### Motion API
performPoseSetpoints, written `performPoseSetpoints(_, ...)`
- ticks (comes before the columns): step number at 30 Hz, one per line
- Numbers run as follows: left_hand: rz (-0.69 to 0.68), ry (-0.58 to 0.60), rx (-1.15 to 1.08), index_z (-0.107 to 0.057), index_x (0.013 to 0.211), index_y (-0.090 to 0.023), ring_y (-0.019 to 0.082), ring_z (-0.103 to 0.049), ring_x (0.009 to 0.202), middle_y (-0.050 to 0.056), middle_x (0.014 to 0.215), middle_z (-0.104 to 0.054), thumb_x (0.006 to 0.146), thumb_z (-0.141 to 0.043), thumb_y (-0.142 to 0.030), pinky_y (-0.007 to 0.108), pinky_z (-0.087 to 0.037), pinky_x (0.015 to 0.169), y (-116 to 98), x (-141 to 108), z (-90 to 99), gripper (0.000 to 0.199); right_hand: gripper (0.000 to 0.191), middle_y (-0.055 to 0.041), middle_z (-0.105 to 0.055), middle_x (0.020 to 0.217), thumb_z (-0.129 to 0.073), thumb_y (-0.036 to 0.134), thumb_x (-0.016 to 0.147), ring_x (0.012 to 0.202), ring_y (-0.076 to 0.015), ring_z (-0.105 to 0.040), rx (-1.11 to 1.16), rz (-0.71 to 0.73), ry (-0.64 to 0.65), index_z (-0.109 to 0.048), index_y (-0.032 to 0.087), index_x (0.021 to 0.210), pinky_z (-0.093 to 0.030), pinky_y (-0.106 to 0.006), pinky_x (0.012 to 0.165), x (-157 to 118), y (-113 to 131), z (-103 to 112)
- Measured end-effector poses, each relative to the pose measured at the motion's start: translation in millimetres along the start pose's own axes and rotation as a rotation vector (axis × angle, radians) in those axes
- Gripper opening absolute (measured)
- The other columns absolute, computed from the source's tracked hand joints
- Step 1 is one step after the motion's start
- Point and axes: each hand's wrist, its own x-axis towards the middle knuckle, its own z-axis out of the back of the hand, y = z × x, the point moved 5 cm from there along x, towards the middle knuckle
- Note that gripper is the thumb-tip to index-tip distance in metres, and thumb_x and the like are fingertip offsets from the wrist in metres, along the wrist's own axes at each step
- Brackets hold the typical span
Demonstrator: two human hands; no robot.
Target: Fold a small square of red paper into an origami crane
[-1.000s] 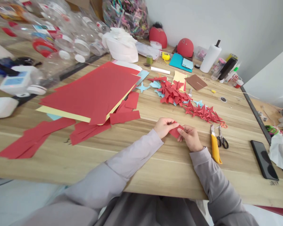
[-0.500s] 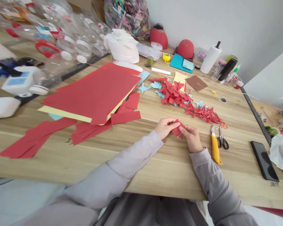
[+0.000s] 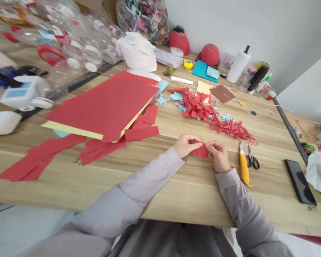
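**Item in hand:** a folded piece of red paper (image 3: 200, 151), creased to a point and held over the wooden table between both hands, towards the table's front edge.

**Left hand** (image 3: 186, 145): fingers together, pinching the paper's left end against the thumb.
**Right hand** (image 3: 218, 156): fingertips and thumb closed on the right end, the two hands almost touching. Both wrists emerge from grey sleeves.

**Nearest, to the right:** a yellow utility knife (image 3: 244, 169) and black-handled scissors (image 3: 252, 160), lying side by side. Farther right lies a black smartphone (image 3: 299, 187), face up.

**Ahead:** a loose heap of folded red paper stars (image 3: 195, 106), angular and sharp-pointed, mixed with pale blue paper pieces and trailing towards the right. A pale blue paper star (image 3: 162, 100) lies at its left edge.

**To the left:** a stack of matte red paper sheets (image 3: 104, 103) on a yellow sheet (image 3: 69, 129), with cut red strips (image 3: 141, 133) beside it and longer red offcuts (image 3: 40, 160) near the table's front edge.

**Far side, on the wood-grain table** (image 3: 176, 192): a paper towel roll (image 3: 238, 66) upright on its stand, two rounded red objects (image 3: 210, 54), and a flat brown card (image 3: 222, 93). Clear plastic bottles (image 3: 77, 46) are massed at the back left, beside a clear bag (image 3: 141, 21) stuffed with multicoloured strips.
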Motion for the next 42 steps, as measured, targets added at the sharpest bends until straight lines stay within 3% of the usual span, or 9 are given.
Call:
performPoseSetpoints(10,-0.007,-0.008,0.062,-0.066,0.063,-0.012,0.011,-0.054,0.055,0.002,0.058,-0.063,0.06,-0.068,-0.028,0.023,-0.042,0.054,-1.3,-0.3,0.1,0.016,0.02,0.002,-0.06,0.056,-0.068,0.037,0.065,0.048,-0.0091,-0.047,-0.095,-0.003,0.084,-0.065,0.017,0.068,-0.037,-0.023,0.048,-1.2,1.0,-6.5)
performPoseSetpoints(19,0.083,-0.078,-0.081,-0.069,0.067,-0.011,0.014,-0.059,0.059,0.004,0.062,-0.067,0.056,-0.073,-0.033,0.029,-0.048,0.062,14.5,4.2,7.1,0.025,0.011,0.0076,-0.045,0.039,-0.063,0.026,0.063,0.036,-0.0055,-0.031,-0.059,-0.033,0.065,-0.062,0.016,0.067,-0.022,-0.021,0.038,2.1,-3.9,-2.0)
performPoseSetpoints(24,0.111,-0.124,-0.123,-0.068,0.067,-0.011,0.015,-0.06,0.061,0.005,0.063,-0.067,0.054,-0.074,-0.037,0.03,-0.049,0.063,20.8,5.1,8.8,0.03,0.011,0.0069,-0.048,0.038,-0.063,0.026,0.063,0.034,-0.0068,-0.035,0.011,-0.072,0.004,-0.06,0.017,0.07,-0.023,-0.02,0.037,3.5,-9.1,3.0)
performPoseSetpoints(30,0.074,-0.147,-0.14,-0.066,0.065,-0.011,0.013,-0.059,0.057,0.003,0.061,-0.066,0.055,-0.074,-0.033,0.026,-0.049,0.058,14.3,4.9,8.9,0.026,0.021,0.006,-0.049,0.041,-0.067,0.037,0.065,0.035,-0.0063,-0.036,-0.035,-0.049,0.006,-0.059,0.017,0.066,-0.026,-0.02,0.036,2.7,-4.6,1.1)
performPoseSetpoints(32,0.091,-0.11,-0.115,-0.065,0.064,-0.011,0.012,-0.058,0.05,0.002,0.056,-0.064,0.054,-0.073,-0.029,0.024,-0.048,0.051,11.2,3.0,7.0,0.022,0.023,0.0057,-0.049,0.044,-0.068,0.039,0.064,0.036,-0.0063,-0.036,-0.026,-0.044,-0.02,-0.06,0.017,0.065,-0.026,-0.02,0.037,2.9,-4.1,1.7)
performPoseSetpoints(35,0.161,0.056,-0.059,-0.061,0.058,-0.01,0.01,-0.052,0.036,0.0,0.046,-0.059,0.055,-0.072,-0.025,0.021,-0.04,0.037,9.7,-1.5,-2.8,0.018,0.023,0.0031,-0.055,0.053,-0.071,0.038,0.062,0.045,-0.0082,-0.044,-0.021,0.002,-0.07,-0.062,0.017,0.065,-0.035,-0.022,0.043,3.6,-3.0,5.0)
performPoseSetpoints(38,0.169,0.161,-0.055,-0.058,0.052,-0.011,0.009,-0.051,0.035,0.0,0.044,-0.056,0.059,-0.068,-0.026,0.019,-0.039,0.035,9.3,-4.9,-11.7,0.02,0.022,0.0008,-0.06,0.061,-0.072,0.037,0.061,0.054,-0.0107,-0.05,-0.079,0.058,-0.078,-0.064,0.017,0.066,-0.041,-0.024,0.051,3.8,-0.9,7.0)
performPoseSetpoints(42,0.191,0.225,-0.067,-0.059,0.054,-0.011,0.01,-0.055,0.041,0.002,0.049,-0.06,0.065,-0.062,-0.029,0.02,-0.045,0.04,13.1,-6.2,-18.3,0.022,0.025,0.0014,-0.057,0.058,-0.07,0.041,0.063,0.05,-0.0101,-0.046,-0.104,0.049,-0.051,-0.064,0.017,0.066,-0.038,-0.024,0.047,3.3,0.2,5.8)
